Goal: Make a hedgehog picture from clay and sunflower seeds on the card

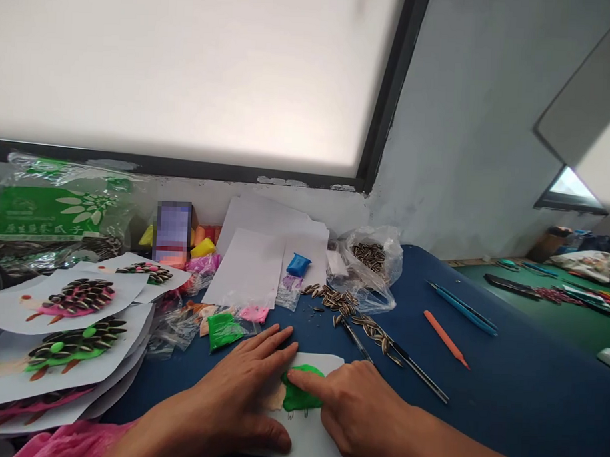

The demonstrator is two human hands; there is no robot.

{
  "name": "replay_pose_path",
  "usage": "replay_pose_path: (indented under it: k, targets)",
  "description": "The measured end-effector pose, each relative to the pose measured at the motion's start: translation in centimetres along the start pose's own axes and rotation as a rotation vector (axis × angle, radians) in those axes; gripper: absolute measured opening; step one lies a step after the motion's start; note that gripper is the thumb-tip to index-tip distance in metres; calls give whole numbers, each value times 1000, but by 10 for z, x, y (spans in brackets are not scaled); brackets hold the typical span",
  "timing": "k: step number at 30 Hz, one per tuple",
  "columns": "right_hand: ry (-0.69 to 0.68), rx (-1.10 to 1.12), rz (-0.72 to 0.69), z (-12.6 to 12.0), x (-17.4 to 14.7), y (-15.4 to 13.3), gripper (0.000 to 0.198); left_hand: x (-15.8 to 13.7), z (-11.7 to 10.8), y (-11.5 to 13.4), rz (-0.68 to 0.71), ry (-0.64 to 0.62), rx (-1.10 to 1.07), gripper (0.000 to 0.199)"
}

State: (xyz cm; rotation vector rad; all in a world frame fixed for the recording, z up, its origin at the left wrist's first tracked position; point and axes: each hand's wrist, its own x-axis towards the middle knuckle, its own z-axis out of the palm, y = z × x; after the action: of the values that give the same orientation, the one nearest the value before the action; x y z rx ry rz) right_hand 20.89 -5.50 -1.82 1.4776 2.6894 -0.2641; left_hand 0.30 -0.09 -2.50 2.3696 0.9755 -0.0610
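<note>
My left hand [252, 386] lies flat on a small white sheet of paper [312, 442], its fingers stretched out and slightly apart. Beside its fingers, a flattened patch of green modelling clay [304, 396] sticks to the paper, joined on the left by a pale, skin-toned clay piece [278, 398]. Short pen-drawn legs show under the green patch. The index finger of my right hand [353, 403] points out and presses on the green clay's upper part. The other fingers of that hand curl under, and I see nothing held in it.
Left, finished seed-and-clay hedgehog pictures [77, 297] lie stacked. Ahead are a green clay packet [225, 331], a blue packet [298, 264], white sheets [246, 266], loose sunflower seeds [332, 299] and a seed bag [369, 257]. Right lie pens [420, 372], blue tweezers [462, 307] and an orange tool [446, 338].
</note>
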Motion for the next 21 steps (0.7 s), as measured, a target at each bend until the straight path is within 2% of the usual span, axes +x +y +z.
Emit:
replay_pose_path:
  k: [10,15,21]
  targets:
    - [-36,-29,-54,-1,0,3,47,-1,1,1,-14,3,-17,97]
    - [53,2,-5,0,-2,7,54,1,2,1,-6,26,16,97]
    - [-4,-105,-36,12,-6,11,56,-4,3,3,9,47,-14,93]
